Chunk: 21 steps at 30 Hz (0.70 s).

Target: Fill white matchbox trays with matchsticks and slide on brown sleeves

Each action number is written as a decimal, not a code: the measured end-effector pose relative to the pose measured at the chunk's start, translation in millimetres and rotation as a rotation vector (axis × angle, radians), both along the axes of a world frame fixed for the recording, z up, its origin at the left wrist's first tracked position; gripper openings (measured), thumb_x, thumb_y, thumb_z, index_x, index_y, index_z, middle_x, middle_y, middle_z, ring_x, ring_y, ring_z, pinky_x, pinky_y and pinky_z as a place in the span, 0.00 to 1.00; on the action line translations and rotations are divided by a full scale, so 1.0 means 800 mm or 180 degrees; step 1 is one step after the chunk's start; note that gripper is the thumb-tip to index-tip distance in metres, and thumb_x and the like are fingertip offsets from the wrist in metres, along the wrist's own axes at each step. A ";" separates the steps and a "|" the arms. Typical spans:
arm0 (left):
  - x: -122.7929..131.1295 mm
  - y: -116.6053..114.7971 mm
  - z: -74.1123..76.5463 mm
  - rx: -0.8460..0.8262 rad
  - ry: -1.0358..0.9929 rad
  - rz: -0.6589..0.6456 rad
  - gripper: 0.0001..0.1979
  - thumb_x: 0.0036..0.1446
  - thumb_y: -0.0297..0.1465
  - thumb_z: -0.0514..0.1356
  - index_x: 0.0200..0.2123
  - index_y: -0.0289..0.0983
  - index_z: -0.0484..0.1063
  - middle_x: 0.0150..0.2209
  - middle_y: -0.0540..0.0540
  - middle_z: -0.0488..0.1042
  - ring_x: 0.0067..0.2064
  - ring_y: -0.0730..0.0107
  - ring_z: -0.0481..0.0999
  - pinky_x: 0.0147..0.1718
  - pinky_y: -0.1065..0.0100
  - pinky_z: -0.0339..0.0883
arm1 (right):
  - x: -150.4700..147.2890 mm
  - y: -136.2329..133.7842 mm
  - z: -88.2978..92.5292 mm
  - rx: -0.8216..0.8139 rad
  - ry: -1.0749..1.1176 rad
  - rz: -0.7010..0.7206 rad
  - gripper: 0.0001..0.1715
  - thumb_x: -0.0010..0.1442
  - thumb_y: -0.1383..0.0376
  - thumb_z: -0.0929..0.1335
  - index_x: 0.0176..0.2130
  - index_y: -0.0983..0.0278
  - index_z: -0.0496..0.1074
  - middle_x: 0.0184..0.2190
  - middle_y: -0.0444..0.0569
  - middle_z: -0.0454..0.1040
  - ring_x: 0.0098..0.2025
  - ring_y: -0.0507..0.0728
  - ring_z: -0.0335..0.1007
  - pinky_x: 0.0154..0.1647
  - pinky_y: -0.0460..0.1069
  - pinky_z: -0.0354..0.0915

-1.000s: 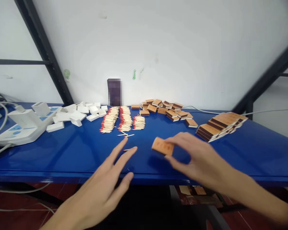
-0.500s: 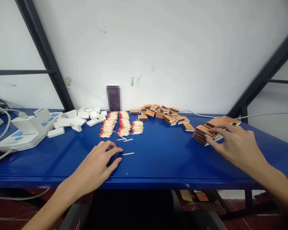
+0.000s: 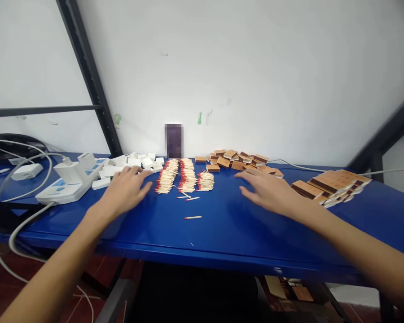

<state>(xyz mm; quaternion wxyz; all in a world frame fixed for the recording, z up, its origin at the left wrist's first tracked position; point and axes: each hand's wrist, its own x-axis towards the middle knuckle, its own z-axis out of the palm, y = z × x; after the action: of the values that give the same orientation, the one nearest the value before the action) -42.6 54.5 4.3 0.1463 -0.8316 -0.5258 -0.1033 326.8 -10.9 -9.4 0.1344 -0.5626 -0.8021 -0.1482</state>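
My left hand (image 3: 129,188) hovers at the near edge of a heap of white matchbox trays (image 3: 133,163), its fingers apart and nothing visible in them. Over the blue table, my right hand (image 3: 264,188) has thumb and fingers spread, near a loose pile of brown matchbox sleeves (image 3: 230,157). Between the hands lie three rows of red-tipped matches (image 3: 187,177). A single match (image 3: 193,217) rests closer to the front edge, with a few loose ones just behind it. Stacked matchboxes (image 3: 336,184) stand to the right of my right hand.
A white power strip (image 3: 62,190) with plugged-in chargers and cables occupies the table's left side. A dark pixelated rectangle (image 3: 174,140) leans against the wall (image 3: 256,80). Black frame posts (image 3: 90,72) rise at both sides. Below the table is a box (image 3: 286,291) with brown pieces.
My right hand has let go of the stacked matchboxes and moved left. My left hand has gone from beside the single match to the white trays. The view has shifted left.
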 end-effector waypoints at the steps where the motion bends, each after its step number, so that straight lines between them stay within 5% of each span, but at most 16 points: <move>1: -0.006 0.016 0.007 0.0111 0.0152 0.0148 0.24 0.65 0.38 0.48 0.61 0.36 0.65 0.58 0.33 0.67 0.59 0.41 0.63 0.55 0.42 0.57 | -0.004 0.024 0.000 -0.0085 -0.0077 0.0097 0.22 0.63 0.66 0.60 0.56 0.66 0.68 0.52 0.59 0.73 0.51 0.66 0.71 0.49 0.60 0.67; 6: -0.024 0.066 0.019 -0.0338 0.0828 0.0252 0.30 0.57 0.26 0.53 0.64 0.37 0.60 0.58 0.33 0.68 0.61 0.41 0.63 0.57 0.39 0.50 | -0.015 0.126 -0.001 -0.0415 -0.0088 0.0622 0.32 0.55 0.77 0.60 0.58 0.68 0.67 0.56 0.60 0.71 0.57 0.65 0.66 0.57 0.59 0.62; 10: -0.028 0.081 0.002 -0.0468 0.0966 0.0285 0.31 0.55 0.20 0.50 0.63 0.37 0.62 0.56 0.33 0.70 0.59 0.46 0.67 0.56 0.42 0.53 | -0.019 0.153 -0.011 -0.0695 0.0012 0.0520 0.32 0.52 0.77 0.61 0.56 0.69 0.69 0.53 0.60 0.74 0.54 0.65 0.69 0.54 0.58 0.64; 14: -0.028 0.090 -0.013 -0.0261 0.0992 0.0293 0.26 0.56 0.21 0.49 0.58 0.35 0.68 0.55 0.33 0.72 0.57 0.46 0.69 0.54 0.45 0.57 | -0.013 0.133 -0.022 -0.0755 -0.0031 0.0327 0.32 0.54 0.74 0.61 0.58 0.72 0.68 0.53 0.63 0.73 0.54 0.67 0.69 0.54 0.59 0.63; 21: -0.019 0.078 -0.022 0.0048 0.0762 0.0148 0.19 0.63 0.38 0.50 0.41 0.34 0.77 0.47 0.33 0.75 0.52 0.43 0.70 0.53 0.42 0.55 | 0.019 0.044 -0.024 -0.0871 -0.0166 0.0031 0.30 0.62 0.70 0.58 0.62 0.64 0.63 0.55 0.58 0.71 0.54 0.64 0.70 0.53 0.56 0.65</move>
<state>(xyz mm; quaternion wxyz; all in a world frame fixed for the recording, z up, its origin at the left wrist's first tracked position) -58.1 116.6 -13.1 0.2166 -0.8244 -0.5229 -0.0038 342.3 24.5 -28.7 0.0362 -0.5678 -0.8207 -0.0514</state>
